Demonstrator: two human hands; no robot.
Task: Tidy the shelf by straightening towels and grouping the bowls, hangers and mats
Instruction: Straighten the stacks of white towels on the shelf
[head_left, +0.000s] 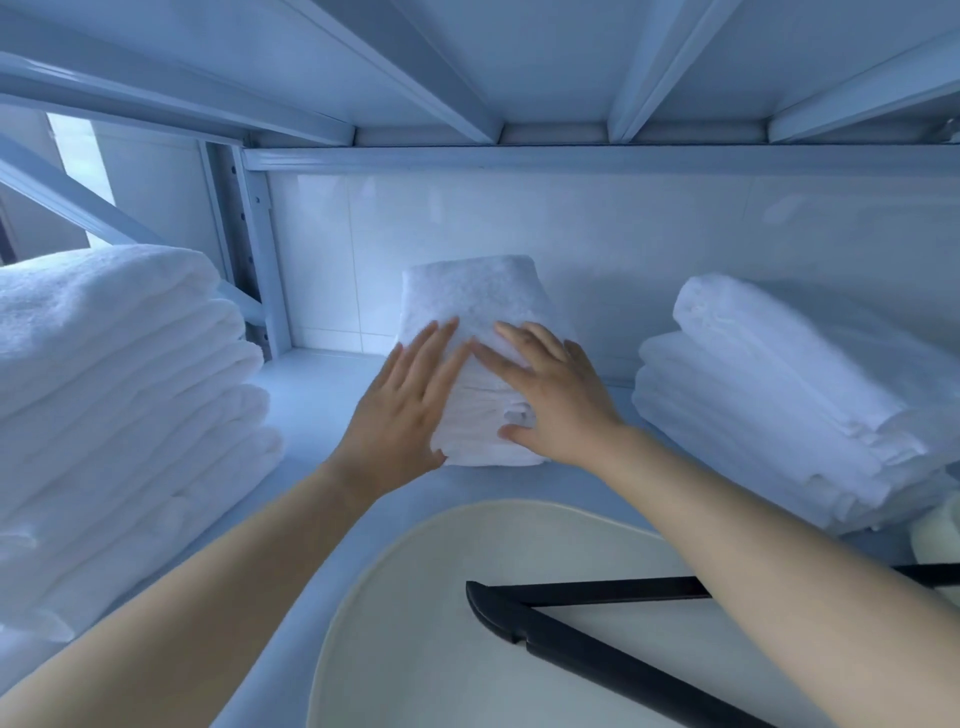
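A small stack of folded white towels (467, 296) sat mid-shelf (311, 400) near the back wall. The left hand (400, 410) and right hand (550, 395) pressed on it, fingers (441, 338) straight and spread. There were three towel stacks, counting a tall left stack (119, 374) and a right stack (769, 384). In front, one black hanger (597, 639) lay on one cream oval mat (415, 597).

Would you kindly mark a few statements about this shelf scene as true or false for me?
1. The left hand and right hand both rest on the middle towel stack. True.
2. The black hanger hangs from the beam overhead. False: it lies across the cream bowl.
3. Towel stacks stand on either side of the middle one. True: the left stack and the right stack.
4. The right hand grips the hanger. False: its fingers lie straight on the towels.
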